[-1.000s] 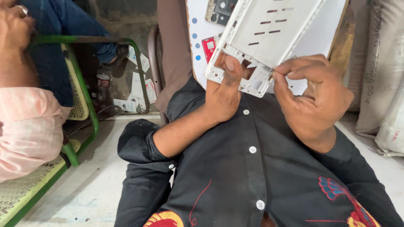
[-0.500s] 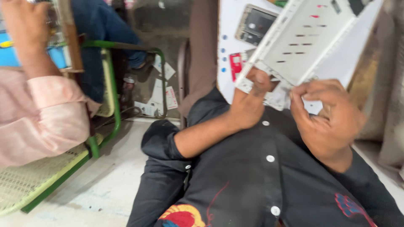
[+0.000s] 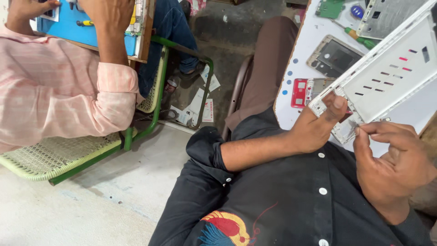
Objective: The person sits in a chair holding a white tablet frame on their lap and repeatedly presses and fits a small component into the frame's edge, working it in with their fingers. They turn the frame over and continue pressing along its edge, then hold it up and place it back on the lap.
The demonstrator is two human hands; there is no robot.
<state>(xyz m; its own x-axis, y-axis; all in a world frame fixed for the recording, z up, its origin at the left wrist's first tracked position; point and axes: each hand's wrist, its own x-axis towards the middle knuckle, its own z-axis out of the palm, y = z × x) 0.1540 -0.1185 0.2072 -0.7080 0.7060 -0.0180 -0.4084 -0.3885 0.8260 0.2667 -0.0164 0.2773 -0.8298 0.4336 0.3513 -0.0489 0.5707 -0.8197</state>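
Observation:
My left hand (image 3: 314, 130) grips the lower corner of a white perforated device frame (image 3: 387, 77), thumb pressed on its face. The frame is tilted, rising to the upper right over a white work board (image 3: 302, 50). My right hand (image 3: 396, 164) is just below the frame's lower edge. Its thumb and forefinger are pinched together on a small part at that edge (image 3: 353, 124); I cannot make out what the part is. Both forearms come out of black shirt sleeves.
On the white board lie a grey phone frame (image 3: 334, 57), a red part (image 3: 300, 91), a green-handled screwdriver (image 3: 359, 36) and a green circuit board (image 3: 330, 8). At left a person in a pink shirt (image 3: 54, 91) sits on a green mesh chair (image 3: 73, 152), holding a blue board (image 3: 86, 27). Paper scraps (image 3: 195, 107) litter the floor.
The view has swung left and down, so the frame now sits at the upper right. My right hand has slid from the frame's side to its lower edge and pinches there.

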